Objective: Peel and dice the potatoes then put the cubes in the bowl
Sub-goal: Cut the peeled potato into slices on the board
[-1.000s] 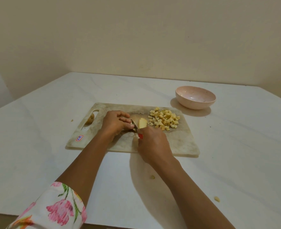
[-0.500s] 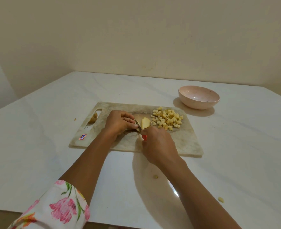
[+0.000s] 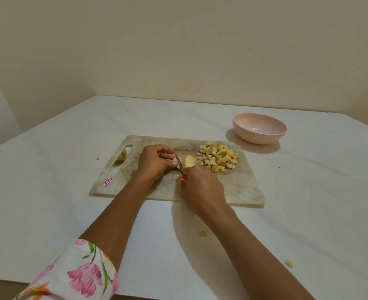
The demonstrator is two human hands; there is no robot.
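A peeled potato piece [image 3: 189,161] lies on the pale cutting board [image 3: 239,187]. My left hand [image 3: 155,162] holds its left part, fingers curled over it. My right hand [image 3: 202,189] grips a red-handled knife [image 3: 180,164] whose blade stands in the potato between the two hands. A heap of potato cubes [image 3: 218,159] lies on the board just right of the piece. The pink bowl [image 3: 259,128] stands empty beyond the board's far right corner. An unpeeled potato [image 3: 121,156] sits in the board's handle hole at the left.
The board lies on a white table [image 3: 319,202] set against a beige wall. Small potato scraps lie on the table: one scrap [image 3: 203,233] near my right forearm, another scrap [image 3: 289,263] at the right front, a crumb [image 3: 97,158] left of the board.
The hands and knife stay at the same spot on the board; the potato slice right of the blade leans a little further away. The camera view shifted slightly.
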